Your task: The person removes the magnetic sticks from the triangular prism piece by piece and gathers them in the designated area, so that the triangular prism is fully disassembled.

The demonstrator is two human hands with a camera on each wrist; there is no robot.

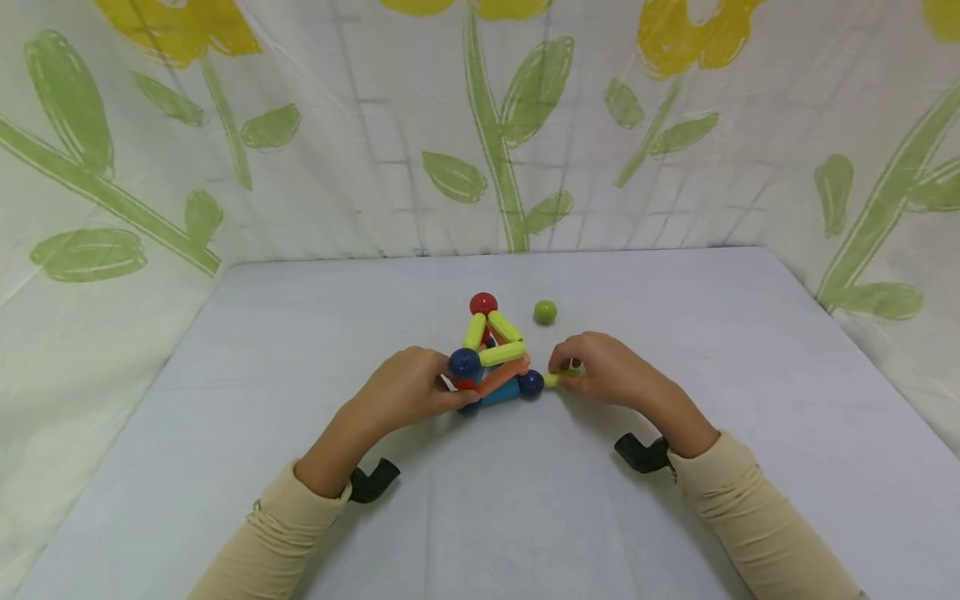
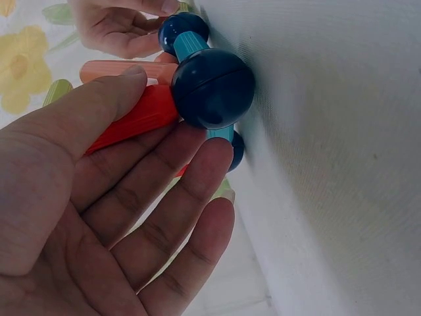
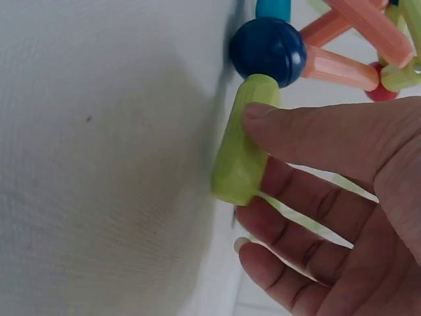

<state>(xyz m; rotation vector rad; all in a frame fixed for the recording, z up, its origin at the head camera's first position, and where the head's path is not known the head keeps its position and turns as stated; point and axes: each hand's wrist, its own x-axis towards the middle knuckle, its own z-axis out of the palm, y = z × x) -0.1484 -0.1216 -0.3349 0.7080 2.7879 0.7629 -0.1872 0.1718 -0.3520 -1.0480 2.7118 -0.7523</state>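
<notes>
Between the hands stands a structure of coloured magnetic rods and balls, with a red ball (image 1: 483, 303) at its top and a blue ball (image 1: 465, 363) on its near left. My left hand (image 1: 408, 385) steadies its left side. In the left wrist view the thumb and fingers hold a red rod (image 2: 146, 117) that meets a navy ball (image 2: 214, 89) low by the table. On the right, my right hand (image 1: 611, 368) pinches a yellow-green rod (image 3: 238, 155) between thumb and fingers. That rod's end meets another navy ball (image 3: 268, 52) at the structure's base corner.
A loose green ball (image 1: 545, 312) lies behind the structure, slightly to the right. Everything rests on a white-covered table (image 1: 480, 517). Behind its far edge hangs a white cloth (image 1: 337, 167) printed with flowers. Black wrist mounts (image 1: 375, 482) stick out from the sleeves.
</notes>
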